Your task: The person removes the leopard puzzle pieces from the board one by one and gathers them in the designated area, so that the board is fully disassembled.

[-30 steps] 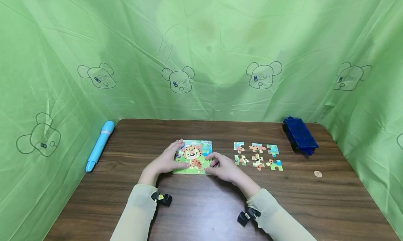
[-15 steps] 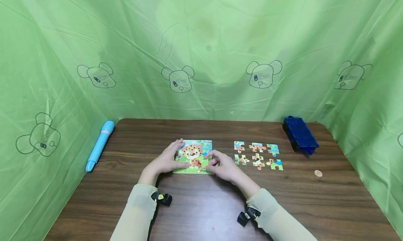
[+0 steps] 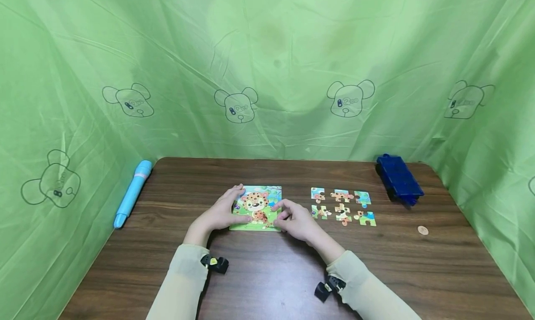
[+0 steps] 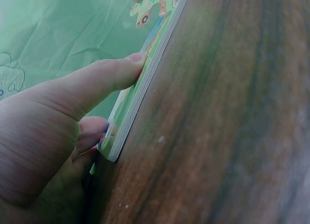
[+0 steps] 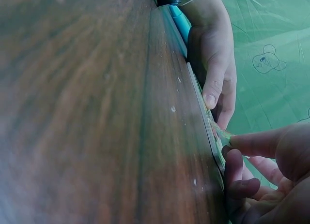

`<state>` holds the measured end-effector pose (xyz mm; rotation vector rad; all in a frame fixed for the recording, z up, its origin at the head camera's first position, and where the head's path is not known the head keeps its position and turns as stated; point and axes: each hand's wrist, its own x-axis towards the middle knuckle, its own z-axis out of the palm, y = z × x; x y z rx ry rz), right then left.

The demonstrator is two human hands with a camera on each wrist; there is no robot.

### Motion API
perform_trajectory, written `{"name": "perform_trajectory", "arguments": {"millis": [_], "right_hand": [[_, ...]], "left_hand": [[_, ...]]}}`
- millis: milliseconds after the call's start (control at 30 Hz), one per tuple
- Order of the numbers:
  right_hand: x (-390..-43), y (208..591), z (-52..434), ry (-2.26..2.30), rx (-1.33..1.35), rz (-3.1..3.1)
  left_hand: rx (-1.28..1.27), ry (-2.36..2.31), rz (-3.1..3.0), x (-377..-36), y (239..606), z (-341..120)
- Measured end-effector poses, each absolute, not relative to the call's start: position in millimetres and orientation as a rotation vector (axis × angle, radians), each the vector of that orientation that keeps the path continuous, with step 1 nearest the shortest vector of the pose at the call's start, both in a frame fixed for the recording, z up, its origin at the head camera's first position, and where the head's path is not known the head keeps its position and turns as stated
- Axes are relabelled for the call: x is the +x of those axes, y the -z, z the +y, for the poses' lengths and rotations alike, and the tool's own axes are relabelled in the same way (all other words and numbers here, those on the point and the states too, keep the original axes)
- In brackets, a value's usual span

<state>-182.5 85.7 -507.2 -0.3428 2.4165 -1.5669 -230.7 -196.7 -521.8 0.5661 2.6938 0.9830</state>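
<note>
A square jigsaw board (image 3: 244,227) with a spotted leopard cub picture lies at the middle of the table. My left hand (image 3: 215,213) holds it by the left side; the thumb (image 4: 116,71) presses on its face and the fingers lie along its edge. At the board's lower right, my right hand (image 3: 296,222) pinches a small jigsaw piece (image 4: 155,8) between thumb and finger. In the left wrist view that piece stands tilted above the board's surface. The right palm hides part of the board's right edge in the head view.
Several loose jigsaw pieces (image 3: 342,212) lie in two rows right of the board. A dark blue toy cart (image 3: 399,178) stands at the back right, with a pale round disc (image 3: 423,230) nearer. A light blue microphone-shaped object (image 3: 133,194) lies at the left edge. Green cloth (image 3: 276,134) surrounds the table.
My right fingertips shift very slightly at the board's right edge, still pinching the piece. The left hand and the board stay put.
</note>
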Motion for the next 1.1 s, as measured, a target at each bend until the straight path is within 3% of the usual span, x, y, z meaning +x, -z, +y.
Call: {"name": "perform_trajectory", "arguments": {"millis": [1100], "right_hand": [[-185.8, 490.6, 99.1, 1.685, -0.458, 2.253]], "left_hand": [[0.58, -1.006, 2.686, -228.9, 521.3, -196.2]]}}
